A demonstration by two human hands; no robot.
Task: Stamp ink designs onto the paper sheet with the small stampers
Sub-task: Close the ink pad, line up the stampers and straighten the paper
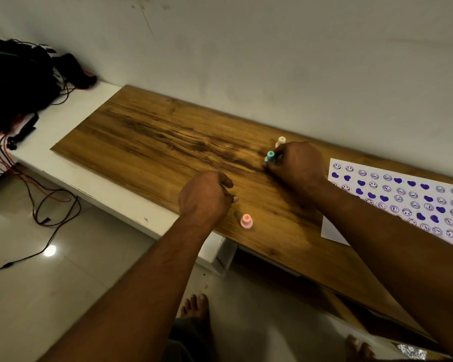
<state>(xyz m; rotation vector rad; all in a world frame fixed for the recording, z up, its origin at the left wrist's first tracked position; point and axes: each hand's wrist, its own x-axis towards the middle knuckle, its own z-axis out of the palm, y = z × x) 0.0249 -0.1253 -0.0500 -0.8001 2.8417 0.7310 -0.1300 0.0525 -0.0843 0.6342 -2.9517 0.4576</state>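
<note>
A white paper sheet (392,194) lies at the right of the wooden board, covered with rows of purple smiley and heart prints. My right hand (297,163) rests on the board left of the sheet, its fingers closed around a teal stamper (270,156). A cream stamper (281,141) stands just behind that hand. My left hand (205,195) hovers curled over the board with nothing visible in it. A pink stamper (246,221) stands upright just right of my left wrist, near the front edge.
The wooden board (152,142) lies on a white bench (71,118) against a pale wall. A black bag (19,77) with red and black cables sits at the far left, cables trailing to the tiled floor. My bare feet (196,307) stand below.
</note>
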